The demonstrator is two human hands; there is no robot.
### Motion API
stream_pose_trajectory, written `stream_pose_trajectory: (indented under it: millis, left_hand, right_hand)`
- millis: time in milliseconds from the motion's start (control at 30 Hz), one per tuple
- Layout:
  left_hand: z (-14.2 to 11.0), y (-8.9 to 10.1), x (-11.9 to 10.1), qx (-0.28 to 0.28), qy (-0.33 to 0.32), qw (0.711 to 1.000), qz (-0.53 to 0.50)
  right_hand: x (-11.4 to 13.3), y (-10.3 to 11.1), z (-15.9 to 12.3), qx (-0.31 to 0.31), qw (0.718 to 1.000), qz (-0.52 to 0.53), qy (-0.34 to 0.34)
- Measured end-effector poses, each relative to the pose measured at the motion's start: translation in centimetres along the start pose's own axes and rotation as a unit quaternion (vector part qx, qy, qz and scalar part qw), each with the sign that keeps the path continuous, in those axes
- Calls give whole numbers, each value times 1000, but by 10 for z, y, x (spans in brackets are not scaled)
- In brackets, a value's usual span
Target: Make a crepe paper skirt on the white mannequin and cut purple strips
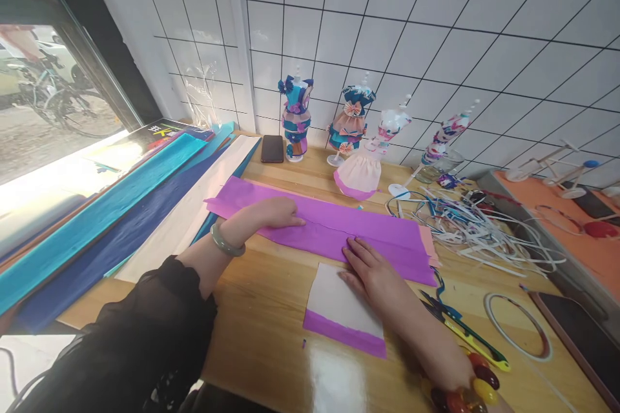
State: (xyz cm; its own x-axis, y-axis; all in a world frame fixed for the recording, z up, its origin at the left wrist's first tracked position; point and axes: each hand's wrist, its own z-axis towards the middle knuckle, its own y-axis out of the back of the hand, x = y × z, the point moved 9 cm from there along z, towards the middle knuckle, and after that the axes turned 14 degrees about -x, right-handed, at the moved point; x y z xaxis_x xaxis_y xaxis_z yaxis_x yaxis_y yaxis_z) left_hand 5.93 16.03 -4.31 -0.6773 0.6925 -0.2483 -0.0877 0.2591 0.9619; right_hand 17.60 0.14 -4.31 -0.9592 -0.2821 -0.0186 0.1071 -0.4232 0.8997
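A long strip of purple crepe paper [387, 228] lies across the wooden table, with a fold line along its length. My left hand [277, 211] rests on its left part, fingers curled in and thumb and forefinger pinched at the paper. The fingers of my right hand [371, 271] lie flat on the strip's lower edge, slightly apart. Under and beside my right palm is a white piece with a purple border [334, 332]. Peach paper [427, 245] shows from beneath the strip's right end. Yellow-handled scissors [467, 335] lie right of my right forearm.
Long crepe sheets, including a turquoise one [121, 190], cover the left side. Small dressed mannequins [296, 116] and a phone [272, 149] stand or lie by the tiled wall. At right are tangled paper strips [465, 226], a tape roll [489, 310] and a dark tablet-like device [581, 342].
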Motion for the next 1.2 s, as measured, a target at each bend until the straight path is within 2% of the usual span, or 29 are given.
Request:
stream_pose_trajectory:
  millis: [167, 333, 467, 633, 833, 967, 1200]
  left_hand:
    - [0, 6, 7, -7, -4, 1000, 13]
    - [-3, 15, 26, -2, 13, 1000, 22]
    - [-9, 22, 53, 13, 46, 999, 2]
    - [-25, 33, 97, 19, 115, 992, -52]
    - [-46, 39, 137, 1, 132, 986, -100]
    - [-56, 40, 144, -30, 127, 979, -157]
    - [-66, 45, 139, -101, 97, 965, -223]
  right_hand:
    - [0, -3, -2, 5, 1000, -10, 9]
    - [1, -2, -2, 1, 1000, -12, 11]
    - [1, -4, -2, 3, 1000, -23, 19]
    - [0, -6, -4, -13, 999, -23, 20]
    - [0, -9, -5, -18, 999, -28, 27]
    - [-1, -10, -5, -14, 999, -34, 35]
    - [-1, -10, -4, -10, 998, -44, 46]
